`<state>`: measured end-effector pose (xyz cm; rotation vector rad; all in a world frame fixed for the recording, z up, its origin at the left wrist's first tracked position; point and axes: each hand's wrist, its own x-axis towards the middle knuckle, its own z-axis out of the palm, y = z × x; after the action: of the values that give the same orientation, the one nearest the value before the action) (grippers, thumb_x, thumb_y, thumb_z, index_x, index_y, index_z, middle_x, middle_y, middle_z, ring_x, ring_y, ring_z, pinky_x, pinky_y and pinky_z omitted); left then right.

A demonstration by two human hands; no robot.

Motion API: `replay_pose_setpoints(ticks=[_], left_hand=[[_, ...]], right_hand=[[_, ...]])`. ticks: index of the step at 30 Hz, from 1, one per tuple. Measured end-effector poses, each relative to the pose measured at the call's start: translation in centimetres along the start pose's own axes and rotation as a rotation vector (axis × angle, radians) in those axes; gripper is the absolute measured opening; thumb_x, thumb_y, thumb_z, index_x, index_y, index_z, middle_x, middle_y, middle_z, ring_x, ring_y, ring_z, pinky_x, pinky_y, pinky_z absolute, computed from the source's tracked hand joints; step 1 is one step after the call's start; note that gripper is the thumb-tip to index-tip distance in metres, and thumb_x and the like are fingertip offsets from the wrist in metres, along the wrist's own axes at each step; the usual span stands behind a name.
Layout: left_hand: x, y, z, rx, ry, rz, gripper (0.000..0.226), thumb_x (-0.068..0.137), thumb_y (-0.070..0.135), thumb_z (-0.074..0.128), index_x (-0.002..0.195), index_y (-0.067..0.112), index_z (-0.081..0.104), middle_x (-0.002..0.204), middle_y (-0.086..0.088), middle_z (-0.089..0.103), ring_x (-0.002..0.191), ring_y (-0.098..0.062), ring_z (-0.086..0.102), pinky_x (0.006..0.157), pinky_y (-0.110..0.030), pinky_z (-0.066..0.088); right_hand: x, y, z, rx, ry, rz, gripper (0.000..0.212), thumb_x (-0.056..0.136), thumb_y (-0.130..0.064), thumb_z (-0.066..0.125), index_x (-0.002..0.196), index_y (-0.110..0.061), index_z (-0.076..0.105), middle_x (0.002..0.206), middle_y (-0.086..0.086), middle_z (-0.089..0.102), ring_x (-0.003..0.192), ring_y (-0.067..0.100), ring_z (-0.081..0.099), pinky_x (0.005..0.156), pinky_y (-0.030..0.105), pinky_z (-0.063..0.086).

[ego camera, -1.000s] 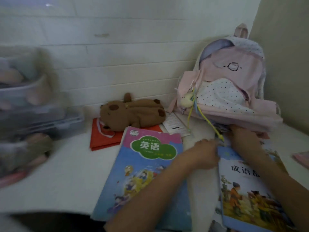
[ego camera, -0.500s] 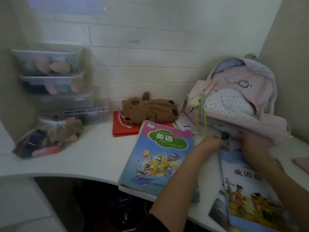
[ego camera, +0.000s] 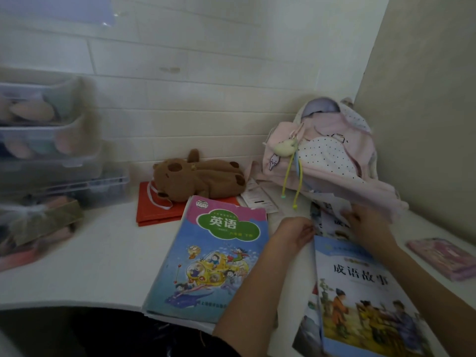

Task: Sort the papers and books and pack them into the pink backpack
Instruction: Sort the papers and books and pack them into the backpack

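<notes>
My left hand (ego camera: pixel 296 231) curls its fingers at the top left corner of the storybook (ego camera: pixel 360 295) on the white table (ego camera: pixel 90 253), though I cannot tell whether they grip it. My right hand (ego camera: pixel 365 224) pinches loose papers (ego camera: pixel 332 202) under the slumped pink backpack (ego camera: pixel 332 155), which sits in the corner. The English textbook (ego camera: pixel 213 256) lies just left.

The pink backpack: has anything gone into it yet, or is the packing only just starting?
Only starting. Nothing visibly packed: the pink backpack leans against the wall. In hand: both hands, left hand and right hand, work at loose papers under it. Left: the English textbook and the storybook lie on the desk.
</notes>
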<state>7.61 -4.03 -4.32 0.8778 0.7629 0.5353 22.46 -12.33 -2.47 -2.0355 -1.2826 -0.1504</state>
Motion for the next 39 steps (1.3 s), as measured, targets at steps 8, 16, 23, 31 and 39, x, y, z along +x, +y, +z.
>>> replay_pose_setpoints(ticks=[8,16,23,31,39], left_hand=[[0.9,-0.2,0.2,0.323,0.039,0.216,0.043,0.068,-0.011,0.070,0.110,-0.001,0.065,0.104,-0.021,0.066,0.094,-0.031,0.064,0.090,-0.041,0.054],[0.6,-0.4,0.1,0.246,-0.155,0.358,0.047,0.079,-0.011,0.061,0.122,0.007,0.056,0.118,-0.008,0.060,0.106,-0.019,0.059,0.084,-0.027,0.051],[-0.1,-0.4,0.2,0.236,-0.288,0.400,0.051,0.074,-0.016,0.064,0.122,-0.002,0.052,0.126,-0.021,0.057,0.116,-0.030,0.057,0.085,-0.031,0.053],[0.4,0.1,-0.4,-0.175,0.056,0.154,0.008,0.085,0.004,0.065,0.089,0.010,0.060,0.087,-0.010,0.065,0.074,-0.019,0.065,0.052,-0.022,0.057],[-0.3,1.3,-0.8,-0.422,0.150,0.102,0.040,0.091,-0.004,0.052,0.130,-0.006,0.043,0.115,-0.024,0.058,0.082,-0.030,0.062,0.058,-0.036,0.060]], right_hand=[[-0.1,0.1,-0.1,0.001,0.013,-0.037,0.043,0.095,-0.014,0.051,0.059,-0.023,0.030,0.051,-0.002,0.033,0.048,0.010,0.031,0.048,0.026,0.020],[-0.1,-4.1,-0.6,-0.202,0.085,-0.186,0.025,0.098,-0.027,0.046,0.082,-0.014,0.061,0.060,0.002,0.057,0.055,0.022,0.052,0.049,0.029,0.030],[0.9,-5.9,0.2,-0.110,-0.335,-0.158,0.021,0.085,-0.055,0.054,0.085,-0.038,0.066,0.078,-0.019,0.068,0.074,0.003,0.061,0.064,0.024,0.047],[0.8,-1.7,-2.1,0.064,-0.355,0.067,0.035,0.098,-0.012,0.046,0.132,-0.007,0.051,0.137,0.009,0.050,0.129,0.025,0.045,0.107,0.033,0.035],[2.5,-1.2,-2.6,-0.001,-0.305,0.072,0.039,0.093,0.000,0.044,0.130,-0.007,0.054,0.136,0.009,0.053,0.125,0.025,0.048,0.104,0.031,0.034]])
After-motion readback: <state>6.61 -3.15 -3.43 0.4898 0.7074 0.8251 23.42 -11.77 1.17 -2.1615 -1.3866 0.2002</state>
